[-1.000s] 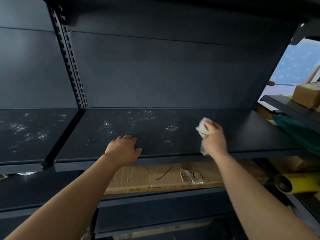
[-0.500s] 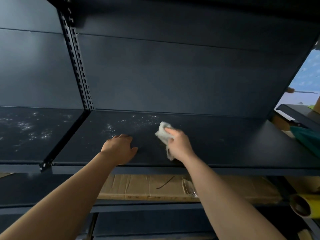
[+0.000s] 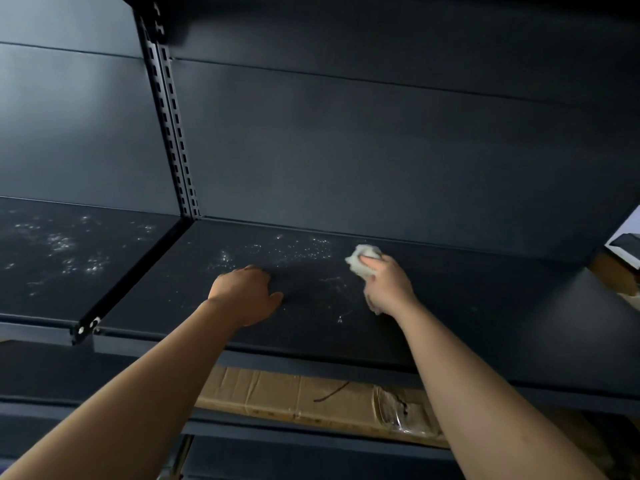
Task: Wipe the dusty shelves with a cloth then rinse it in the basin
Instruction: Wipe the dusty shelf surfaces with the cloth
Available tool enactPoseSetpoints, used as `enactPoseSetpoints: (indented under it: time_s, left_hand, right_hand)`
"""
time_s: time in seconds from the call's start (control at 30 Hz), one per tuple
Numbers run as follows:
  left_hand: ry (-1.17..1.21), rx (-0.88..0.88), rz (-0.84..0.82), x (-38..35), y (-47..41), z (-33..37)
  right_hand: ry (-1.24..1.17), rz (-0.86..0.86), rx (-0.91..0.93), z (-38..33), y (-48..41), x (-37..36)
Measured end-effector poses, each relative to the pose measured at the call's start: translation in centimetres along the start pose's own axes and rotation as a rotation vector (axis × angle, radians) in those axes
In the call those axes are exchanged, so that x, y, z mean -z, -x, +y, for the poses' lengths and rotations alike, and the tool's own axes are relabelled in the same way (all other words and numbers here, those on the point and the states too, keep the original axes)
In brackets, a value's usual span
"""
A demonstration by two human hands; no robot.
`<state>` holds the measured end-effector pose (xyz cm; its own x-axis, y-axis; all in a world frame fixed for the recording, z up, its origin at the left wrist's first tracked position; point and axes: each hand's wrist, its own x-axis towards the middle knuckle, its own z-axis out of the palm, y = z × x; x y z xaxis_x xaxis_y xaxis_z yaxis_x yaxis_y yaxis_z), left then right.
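Observation:
A dark metal shelf (image 3: 467, 306) runs across the view, with white dust specks (image 3: 294, 249) near its back left. My right hand (image 3: 388, 284) presses a crumpled white cloth (image 3: 362, 259) flat on the shelf, just right of the dust. My left hand (image 3: 247, 292) rests palm down on the same shelf, fingers loosely curled, holding nothing. A second shelf (image 3: 62, 258) to the left also carries scattered white dust. No basin is in view.
A slotted upright post (image 3: 173, 126) separates the two shelf bays. A flattened cardboard box (image 3: 304, 400) lies on the lower shelf under my arms. Another shelf unit's edge (image 3: 623, 244) shows at the far right.
My right hand swept the cloth left across the shelf, then came back a little rightward and toward the rear. The dust at the shelf's middle is gone. My left hand stayed planted.

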<state>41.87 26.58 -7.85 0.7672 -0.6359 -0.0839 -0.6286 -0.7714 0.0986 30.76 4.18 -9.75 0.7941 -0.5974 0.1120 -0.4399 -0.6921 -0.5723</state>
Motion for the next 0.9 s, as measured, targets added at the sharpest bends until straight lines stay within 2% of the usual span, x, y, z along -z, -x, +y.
enactPoseSetpoints:
  time_s: [0.1,0.17,0.3,0.5,0.7,0.8,0.9]
  left_hand:
    - [-0.019,-0.003,0.001,0.0,0.0,0.6]
    - [-0.023,-0.023,0.019,0.0,0.1,1.4]
    - [0.013,-0.110,0.065,0.0,0.2,4.4]
    - [0.010,-0.188,0.023,-1.2,0.2,8.6]
    - [0.006,-0.180,0.020,-1.4,0.7,8.8]
    - [0.004,-0.193,0.030,-1.4,1.0,8.6]
    - [0.018,-0.189,0.031,-1.3,1.4,8.4]
  right_hand:
    - [-0.150,0.063,0.063,-0.1,-0.6,0.0]
    - [-0.064,0.134,0.036,1.9,-0.9,1.4]
    - [0.247,0.142,-0.065,7.0,-1.4,4.3]
    - [0.239,0.199,-0.307,11.2,-1.0,7.3]
    - [0.100,0.240,-0.419,14.3,2.1,9.3]
    - [0.119,0.236,-0.380,12.6,4.5,8.5]
    - [0.163,0.241,-0.218,8.9,6.5,6.0]
